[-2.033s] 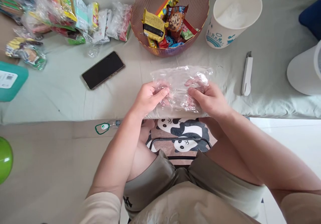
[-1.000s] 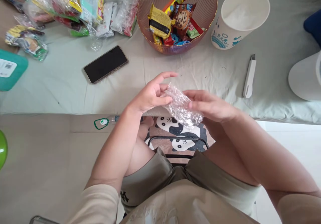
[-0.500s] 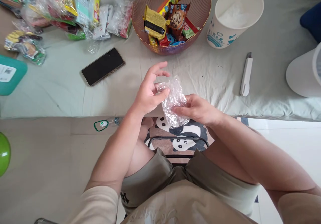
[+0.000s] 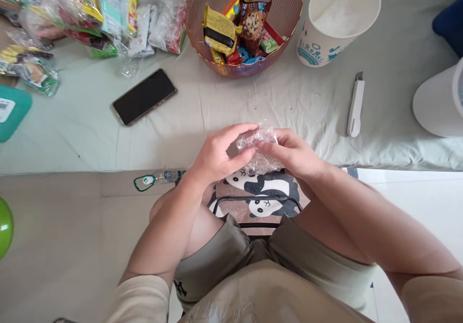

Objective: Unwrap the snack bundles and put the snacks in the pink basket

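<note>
Head view: a sheet of clear plastic film [image 4: 265,161] is bunched between the person's two hands, held at the near edge of the pale tablecloth [image 4: 188,130]. The right hand [image 4: 298,156] grasps it, thumb pressed over the front and fingers behind. The left hand [image 4: 220,154] curves around the other side, thumb and forefinger apart with their tips at the film; whether it truly grips cannot be told, since its remaining fingers are hidden.

As a judgement, the gathering is well along: the film is a small, crinkled bundle. It looks loose, with ragged edges standing up, so compacting seems unfinished, and it has not been set down.

Beyond the hands, a ribbed glass bowl [image 4: 285,4] holds several wrapped snacks, among them a yellow-and-black packet [image 4: 220,31] and a brown cookie packet [image 4: 253,21]. To its right stands a printed paper bucket [image 4: 318,48] with translucent white material [image 4: 336,16] inside, and nearer lies a white utility knife [image 4: 356,105]. Leftward are a smartphone [image 4: 144,96] and a heap of packaged snacks [image 4: 87,4].
</note>
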### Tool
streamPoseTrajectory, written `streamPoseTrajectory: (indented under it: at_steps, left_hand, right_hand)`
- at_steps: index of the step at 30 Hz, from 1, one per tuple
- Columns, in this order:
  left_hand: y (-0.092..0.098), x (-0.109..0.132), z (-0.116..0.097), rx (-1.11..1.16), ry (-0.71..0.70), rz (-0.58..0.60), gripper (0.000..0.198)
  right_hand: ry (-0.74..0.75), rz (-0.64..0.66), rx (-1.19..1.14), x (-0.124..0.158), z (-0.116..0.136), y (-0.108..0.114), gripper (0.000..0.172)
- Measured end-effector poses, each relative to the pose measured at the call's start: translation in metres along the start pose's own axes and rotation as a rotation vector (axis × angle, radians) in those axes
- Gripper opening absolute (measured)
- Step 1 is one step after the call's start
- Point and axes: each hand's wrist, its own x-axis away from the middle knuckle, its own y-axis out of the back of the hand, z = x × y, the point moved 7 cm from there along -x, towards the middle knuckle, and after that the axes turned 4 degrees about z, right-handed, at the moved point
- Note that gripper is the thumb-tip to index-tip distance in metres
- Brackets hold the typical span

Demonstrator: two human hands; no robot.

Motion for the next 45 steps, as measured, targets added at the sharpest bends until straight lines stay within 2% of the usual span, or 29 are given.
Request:
streamPoseTrajectory:
  at_steps: [2, 4, 8, 9, 11, 13, 14, 17, 20, 22, 25, 28, 32, 34, 37, 39, 42, 45]
  left_hand:
    - [0.001, 0.001, 0.003, 0.048, 0.023, -0.028, 0.034]
    - [0.004, 0.002, 0.008, 0.094, 0.067, -0.08, 0.031]
    - [0.005, 0.002, 0.024, 0.272, 0.198, -0.151, 0.035]
    - [0.004, 0.001, 0.029, 0.324, 0.239, -0.146, 0.038]
    - [-0.001, 0.001, 0.037, 0.423, 0.328, -0.14, 0.044]
    - [-0.008, 0.001, 0.042, 0.533, 0.395, -0.133, 0.052]
    - [-0.012, 0.001, 0.043, 0.595, 0.409, -0.117, 0.057]
    - [-0.028, 0.0, 0.042, 0.734, 0.432, -0.029, 0.067]
    - [-0.037, 0.001, 0.044, 0.75, 0.503, -0.009, 0.057]
    - [-0.039, 0.001, 0.045, 0.762, 0.524, -0.019, 0.052]
    - [-0.037, -0.002, 0.04, 0.794, 0.482, -0.011, 0.055]
    - [-0.037, -0.005, 0.038, 0.815, 0.456, -0.011, 0.058]
    - [-0.044, -0.008, 0.045, 0.831, 0.513, -0.066, 0.054]
    - [-0.046, -0.011, 0.047, 0.822, 0.525, -0.088, 0.054]
    - [-0.047, -0.013, 0.043, 0.86, 0.494, -0.042, 0.059]
    - [-0.043, -0.011, 0.041, 0.856, 0.496, -0.031, 0.058]
    - [-0.036, -0.006, 0.038, 0.827, 0.51, -0.045, 0.052]
    - [-0.03, -0.005, 0.032, 0.781, 0.474, -0.05, 0.04]
  right_hand:
    - [0.02, 0.019, 0.032, 0.001, 0.003, 0.0, 0.028]
    - [0.038, -0.014, 0.098, 0.001, 0.003, 0.004, 0.029]
    - [0.14, -0.332, 0.313, 0.006, 0.01, 0.027, 0.029]
    - [0.158, -0.373, 0.324, 0.006, 0.01, 0.03, 0.031]
    - [0.134, -0.32, 0.266, 0.002, 0.007, 0.027, 0.038]
    - [0.061, -0.225, 0.212, -0.002, 0.003, 0.021, 0.039]
    - [0.038, -0.22, 0.215, -0.003, 0.002, 0.021, 0.037]
    - [0.051, -0.345, 0.246, 0.0, 0.006, 0.029, 0.033]
    - [0.072, -0.381, 0.276, 0.002, 0.007, 0.032, 0.038]
    - [0.038, -0.372, 0.348, 0.002, 0.004, 0.032, 0.044]
    - [-0.002, -0.397, 0.379, 0.003, 0.001, 0.034, 0.054]
    - [0.041, -0.452, 0.426, 0.005, 0.006, 0.037, 0.059]
    - [0.099, -0.5, 0.576, 0.005, 0.012, 0.037, 0.062]
    - [0.075, -0.471, 0.474, 0.002, 0.008, 0.035, 0.065]
    - [0.038, -0.487, 0.274, -0.001, 0.002, 0.036, 0.071]
    - [0.053, -0.508, 0.256, 0.0, 0.005, 0.037, 0.073]
    - [0.088, -0.458, 0.371, 0.0, 0.011, 0.033, 0.072]
    - [0.102, -0.356, 0.5, -0.002, 0.012, 0.027, 0.069]
